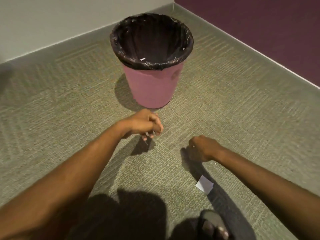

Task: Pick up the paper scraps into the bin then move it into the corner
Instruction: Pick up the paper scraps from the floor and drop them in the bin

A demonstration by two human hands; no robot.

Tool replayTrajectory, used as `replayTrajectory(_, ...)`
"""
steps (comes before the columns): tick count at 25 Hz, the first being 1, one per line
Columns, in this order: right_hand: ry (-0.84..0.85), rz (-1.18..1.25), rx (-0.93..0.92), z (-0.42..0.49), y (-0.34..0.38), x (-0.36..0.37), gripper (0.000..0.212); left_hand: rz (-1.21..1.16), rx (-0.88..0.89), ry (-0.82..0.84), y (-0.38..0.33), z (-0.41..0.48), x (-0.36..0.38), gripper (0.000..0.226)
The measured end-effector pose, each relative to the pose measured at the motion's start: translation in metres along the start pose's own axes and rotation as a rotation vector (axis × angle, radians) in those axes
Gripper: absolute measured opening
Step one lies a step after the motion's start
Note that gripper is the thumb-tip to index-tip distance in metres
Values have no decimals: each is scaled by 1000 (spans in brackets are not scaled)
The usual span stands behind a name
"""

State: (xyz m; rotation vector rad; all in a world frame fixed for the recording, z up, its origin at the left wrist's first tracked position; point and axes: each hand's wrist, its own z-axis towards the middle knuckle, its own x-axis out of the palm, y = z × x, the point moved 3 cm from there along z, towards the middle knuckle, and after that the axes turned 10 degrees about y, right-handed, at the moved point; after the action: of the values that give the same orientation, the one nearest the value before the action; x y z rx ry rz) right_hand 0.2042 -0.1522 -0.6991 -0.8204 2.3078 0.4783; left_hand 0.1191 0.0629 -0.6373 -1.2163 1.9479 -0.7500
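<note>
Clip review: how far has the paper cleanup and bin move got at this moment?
Partly done. A white scrap already lies inside the bin. In hand: the left hand pinches what look like scraps; the right hand is curled near the carpet, contents unclear. Left: a paper piece on the carpet by the right arm, and the bin stands short of the corner.

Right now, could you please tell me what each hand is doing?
Left hand: closed around small paper scraps, in front of the bin.
Right hand: curled shut; holding anything cannot be told.
</note>
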Motion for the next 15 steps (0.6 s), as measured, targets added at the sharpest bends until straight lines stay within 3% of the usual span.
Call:
replayTrajectory(4,115,-143,78,-8,-19,77,45,387,13,-68,50,36,68,14)
replayTrajectory(6,76,-121,45,-21,-16,105,44,591,-32,-105,69,37,91,13)
replayTrajectory(8,-44,-124,-3,-35,-7,123,38,761,-30,-133,82,32,107,26)
replayTrajectory(10,-119,-91,-20,-38,-4,127,32,790,-12,-164,92,28,112,30)
replayTrajectory(15,-114,-14,-108,-27,-9,115,15,737,-5,-217,106,25,105,29)
